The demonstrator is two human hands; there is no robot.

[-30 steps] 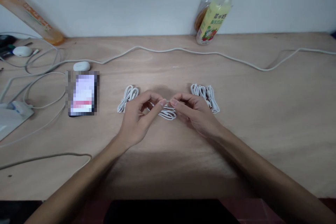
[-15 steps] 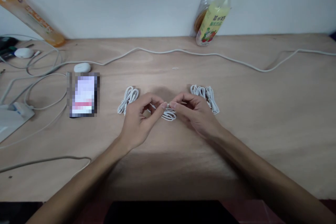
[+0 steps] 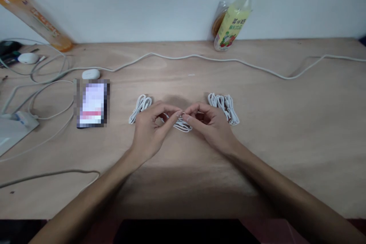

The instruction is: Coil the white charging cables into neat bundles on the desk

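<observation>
My left hand and my right hand meet at the fingertips, each closed in a pinch between thumb and forefinger. Between them is a small pale loop, too small to make out well. Just below the fingers, on the table, lies a coiled white cable, partly covered by my left hand. Another white cable bundle sits beside my left hand. Past my right hand are more coiled white cables, partly hidden by its knuckles.
A tiny white loop lies on the wooden table. Behind it runs a long white cord. A phone and a white case are at left. A yellow-labelled bottle and an orange bottle lean against the wall.
My fingertips have come slightly closer together, and the pale piece between them now shows as a thin loop. The coiled cables stay in place; the view has shifted slightly.
</observation>
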